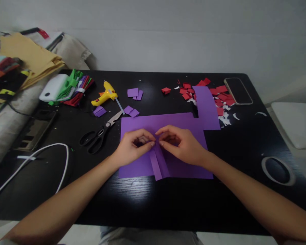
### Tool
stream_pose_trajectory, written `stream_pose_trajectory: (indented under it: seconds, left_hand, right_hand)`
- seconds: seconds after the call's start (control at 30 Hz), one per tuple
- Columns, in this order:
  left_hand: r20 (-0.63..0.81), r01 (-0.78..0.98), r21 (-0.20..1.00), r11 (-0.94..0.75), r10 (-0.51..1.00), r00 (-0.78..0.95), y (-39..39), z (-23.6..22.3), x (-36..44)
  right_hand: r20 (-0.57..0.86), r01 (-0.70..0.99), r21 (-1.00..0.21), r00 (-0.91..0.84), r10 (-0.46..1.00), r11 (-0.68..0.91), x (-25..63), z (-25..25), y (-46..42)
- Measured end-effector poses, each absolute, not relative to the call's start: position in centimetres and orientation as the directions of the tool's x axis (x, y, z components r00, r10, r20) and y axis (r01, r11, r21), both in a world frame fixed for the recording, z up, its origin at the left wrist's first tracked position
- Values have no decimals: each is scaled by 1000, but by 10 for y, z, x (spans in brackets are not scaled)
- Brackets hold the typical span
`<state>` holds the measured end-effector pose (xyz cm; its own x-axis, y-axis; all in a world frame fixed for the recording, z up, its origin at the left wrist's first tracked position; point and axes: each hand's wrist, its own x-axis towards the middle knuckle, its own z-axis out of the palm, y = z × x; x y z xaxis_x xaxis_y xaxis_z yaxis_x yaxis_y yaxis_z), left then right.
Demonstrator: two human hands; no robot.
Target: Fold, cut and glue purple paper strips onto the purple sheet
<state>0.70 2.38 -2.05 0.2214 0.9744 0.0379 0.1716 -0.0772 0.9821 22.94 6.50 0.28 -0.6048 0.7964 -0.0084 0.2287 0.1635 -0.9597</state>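
A folded purple paper strip (pixel 156 163) stands up at a slant over a large purple sheet (pixel 183 172) on the black table. My left hand (pixel 135 144) pinches the strip's far end between thumb and fingers. Facing it, my right hand (pixel 183 144) has its thumb and fingertips closed in at the same end, at the crease. The fingertips partly hide that end. Beyond the sheet's far right corner, and overlapping it, lies a wide purple paper band (pixel 207 107).
Scissors (pixel 100 132) and a yellow glue gun (pixel 104 93) lie left of the sheet. Small purple pieces (pixel 133 92) and red scraps (pixel 220 97) are scattered behind. A phone (pixel 238 91) and a tape ring (pixel 278 170) are at right, a white cable (pixel 62 144) at left.
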Motion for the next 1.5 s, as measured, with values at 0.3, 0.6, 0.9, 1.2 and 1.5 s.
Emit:
stream_pose_trajectory:
  seconds: [0.3,0.6,0.9,1.2,1.5]
  left_hand:
    - [1,101,995,-24,974,225,25,-19,6]
    - [15,69,997,-30,979,203,26,-18,8]
    - [22,140,989,-49,982,188,24,-20,7]
    - [66,161,982,-102,974,215,24,-20,8]
    - [113,211,962,-173,957,269,24,-19,8]
  right_hand:
    - [234,222,-770,-774,588,599,237,2,71]
    - [84,212,-935,-645,760,284,232,6,67]
    - [-314,100,-945,-538,782,-310,221,0,64]
    - [-258,139,-966,-504,824,-217,221,0,63]
    - [-230,172,-971,-520,822,-163,220,-2,61]
